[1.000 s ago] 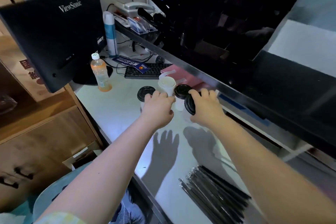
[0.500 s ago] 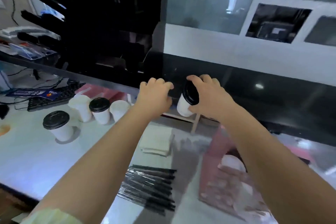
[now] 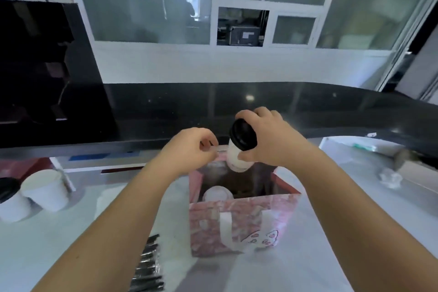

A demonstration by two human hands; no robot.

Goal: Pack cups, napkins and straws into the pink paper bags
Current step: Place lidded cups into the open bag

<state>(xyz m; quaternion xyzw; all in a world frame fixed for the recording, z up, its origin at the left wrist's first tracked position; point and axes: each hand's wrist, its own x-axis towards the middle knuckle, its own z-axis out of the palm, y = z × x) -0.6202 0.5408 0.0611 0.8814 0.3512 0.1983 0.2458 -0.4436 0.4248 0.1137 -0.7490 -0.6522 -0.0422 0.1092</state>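
An open pink paper bag (image 3: 237, 223) with white handles stands on the white counter in front of me. My right hand (image 3: 270, 142) grips a white paper cup with a black lid (image 3: 237, 159), tilted, just above the bag's far side. At the bag's far rim my left hand (image 3: 189, 152) has its fingers curled and seems to pinch the rim. Another white cup (image 3: 218, 194) sits inside the bag at the left. A bundle of black-wrapped straws (image 3: 148, 268) lies near the counter's front edge, left of the bag.
At the far left stand an uncovered white cup (image 3: 45, 189) and a black-lidded cup (image 3: 10, 199). A raised black countertop (image 3: 284, 106) runs across just behind the bag. Crumpled clear wrapping (image 3: 390, 179) lies on the counter to the right.
My view and both hands have swung right, from the group of cups to the pink bag. The right hand has carried the lidded cup along and now holds it over the bag's opening.
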